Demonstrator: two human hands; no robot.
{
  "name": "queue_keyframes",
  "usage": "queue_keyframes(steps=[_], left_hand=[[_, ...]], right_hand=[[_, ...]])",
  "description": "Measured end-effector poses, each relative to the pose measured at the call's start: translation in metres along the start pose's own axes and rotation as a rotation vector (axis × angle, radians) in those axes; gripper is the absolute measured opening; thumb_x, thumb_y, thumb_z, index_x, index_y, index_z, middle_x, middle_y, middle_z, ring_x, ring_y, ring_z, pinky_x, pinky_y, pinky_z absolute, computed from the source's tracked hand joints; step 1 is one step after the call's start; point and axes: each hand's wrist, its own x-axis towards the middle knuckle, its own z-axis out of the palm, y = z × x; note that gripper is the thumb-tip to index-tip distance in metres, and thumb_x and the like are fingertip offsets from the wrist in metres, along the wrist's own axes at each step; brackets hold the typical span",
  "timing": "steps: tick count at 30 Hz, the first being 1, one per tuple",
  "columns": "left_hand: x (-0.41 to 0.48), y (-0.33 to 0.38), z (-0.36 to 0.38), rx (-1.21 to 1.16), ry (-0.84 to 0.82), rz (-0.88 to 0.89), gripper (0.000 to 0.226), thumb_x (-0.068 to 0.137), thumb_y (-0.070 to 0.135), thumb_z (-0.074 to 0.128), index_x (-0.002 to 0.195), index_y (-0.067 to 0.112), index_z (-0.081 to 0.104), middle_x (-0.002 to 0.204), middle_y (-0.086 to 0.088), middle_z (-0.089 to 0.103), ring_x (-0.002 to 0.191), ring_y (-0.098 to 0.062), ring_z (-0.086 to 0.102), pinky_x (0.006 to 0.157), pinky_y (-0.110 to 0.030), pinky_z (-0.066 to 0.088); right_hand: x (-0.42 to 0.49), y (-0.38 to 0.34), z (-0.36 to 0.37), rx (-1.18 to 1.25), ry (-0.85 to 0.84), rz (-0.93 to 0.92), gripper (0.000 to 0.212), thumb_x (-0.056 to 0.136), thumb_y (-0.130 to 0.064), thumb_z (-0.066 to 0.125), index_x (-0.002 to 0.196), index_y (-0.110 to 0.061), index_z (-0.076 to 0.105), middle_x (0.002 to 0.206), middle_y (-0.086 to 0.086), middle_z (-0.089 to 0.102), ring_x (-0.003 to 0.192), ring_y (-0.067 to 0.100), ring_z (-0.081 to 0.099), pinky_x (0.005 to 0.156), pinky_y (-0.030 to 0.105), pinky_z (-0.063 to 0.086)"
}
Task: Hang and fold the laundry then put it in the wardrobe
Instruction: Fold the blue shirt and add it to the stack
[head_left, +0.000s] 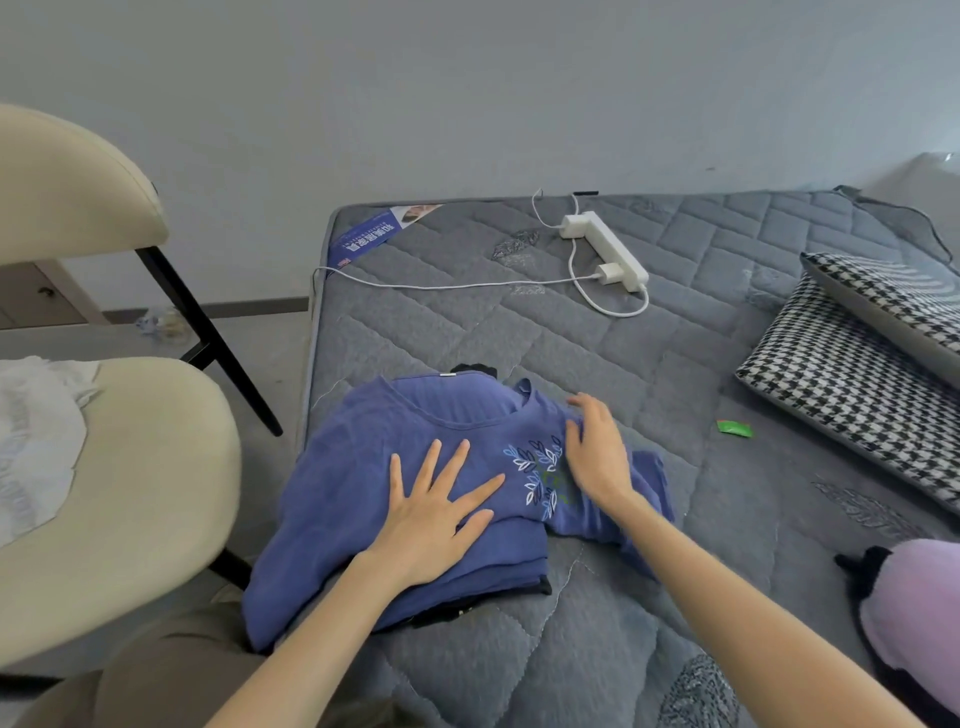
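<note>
Left hand (431, 512) and right hand (597, 457), both open-palmed, press one blue shirt (353, 457) on the mattress (675, 364).

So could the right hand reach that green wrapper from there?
Probably yes. Only bare mattress lies between the right hand and the wrapper, off to its right; nothing stands in the way.

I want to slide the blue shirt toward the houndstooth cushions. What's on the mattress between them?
Head view: a small green wrapper lies on the mattress between the blue shirt and the houndstooth cushions; otherwise that stretch is bare.
</note>
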Motion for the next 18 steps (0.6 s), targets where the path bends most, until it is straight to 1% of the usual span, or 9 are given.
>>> queue_keyframes(steps=[2,3,5,7,9,11,14,16,18], left_hand=[[0.001,0.000,0.002,0.003,0.001,0.002,0.064,0.071,0.070,-0.019,0.134,0.063,-0.010,0.146,0.012,-0.035,0.132,-0.016,-0.037,0.103,-0.058,-0.025],[0.001,-0.001,0.002,0.001,0.004,0.004,0.066,0.068,0.072,-0.023,0.133,0.064,-0.011,0.146,0.013,-0.035,0.132,-0.015,-0.037,0.103,-0.058,-0.025],[0.001,-0.001,0.003,-0.006,0.003,0.007,0.075,0.060,0.075,-0.032,0.131,0.065,-0.012,0.144,0.014,-0.036,0.132,-0.015,-0.037,0.103,-0.058,-0.026],[0.000,0.000,0.004,-0.004,-0.004,0.006,0.081,0.055,0.076,-0.037,0.131,0.065,-0.012,0.143,0.014,-0.037,0.134,-0.016,-0.036,0.102,-0.057,-0.025],[0.000,0.000,0.003,-0.004,-0.008,0.005,0.083,0.054,0.077,-0.037,0.132,0.064,-0.012,0.143,0.014,-0.037,0.137,-0.018,-0.033,0.103,-0.058,-0.025],[0.000,0.001,0.002,-0.015,-0.014,0.000,0.083,0.053,0.077,-0.037,0.132,0.065,-0.012,0.143,0.014,-0.037,0.137,-0.018,-0.033,0.104,-0.058,-0.024],[0.000,0.000,0.003,-0.010,-0.022,-0.004,0.083,0.053,0.077,-0.037,0.132,0.065,-0.013,0.147,0.015,-0.035,0.138,-0.019,-0.032,0.104,-0.059,-0.022],[0.001,0.000,0.002,-0.010,-0.025,-0.006,0.085,0.053,0.078,-0.037,0.134,0.064,-0.011,0.151,0.013,-0.031,0.139,-0.020,-0.030,0.105,-0.059,-0.022],[0.000,0.001,0.002,-0.008,-0.028,-0.007,0.089,0.052,0.078,-0.038,0.135,0.063,-0.010,0.152,0.011,-0.029,0.140,-0.021,-0.030,0.105,-0.059,-0.021]], right_hand=[[-0.022,0.006,0.008,-0.115,-0.055,-0.114,0.043,0.100,-0.024,0.038,0.142,-0.014,0.038,0.150,0.004,0.034,0.141,0.022,0.027,0.112,0.032,0.021],[-0.031,0.012,0.012,-0.217,-0.120,-0.144,0.049,0.101,-0.034,0.028,0.147,-0.018,0.030,0.155,0.002,0.026,0.145,0.021,0.017,0.117,0.037,0.011],[-0.044,0.034,0.014,-0.446,-0.258,-0.119,0.067,0.089,-0.052,-0.001,0.151,-0.029,0.011,0.160,-0.005,0.008,0.148,0.019,0.002,0.117,0.047,-0.002],[-0.050,0.061,0.011,-0.596,-0.295,-0.054,0.070,0.083,-0.058,-0.010,0.150,-0.038,0.000,0.159,-0.010,-0.005,0.147,0.020,-0.006,0.113,0.056,-0.007],[-0.050,0.075,0.001,-0.609,-0.296,0.039,0.056,0.095,-0.056,0.006,0.149,-0.043,-0.001,0.159,-0.010,-0.007,0.147,0.022,-0.007,0.112,0.059,-0.006],[-0.046,0.079,-0.010,-0.561,-0.242,0.073,0.051,0.100,-0.048,0.018,0.150,-0.040,0.009,0.160,-0.004,0.005,0.147,0.025,0.003,0.114,0.056,0.005],[-0.047,0.073,-0.026,-0.440,0.090,0.173,0.049,0.098,-0.039,0.034,0.143,-0.019,0.039,0.146,0.010,0.039,0.132,0.033,0.035,0.102,0.047,0.034],[-0.046,0.069,-0.032,-0.341,0.212,0.448,0.050,0.096,-0.036,0.046,0.136,-0.006,0.042,0.137,0.019,0.043,0.123,0.039,0.038,0.096,0.047,0.038],[-0.042,0.066,-0.037,-0.225,0.150,0.711,0.062,0.094,-0.046,0.047,0.133,0.002,0.039,0.137,0.023,0.039,0.126,0.040,0.035,0.100,0.049,0.035]])
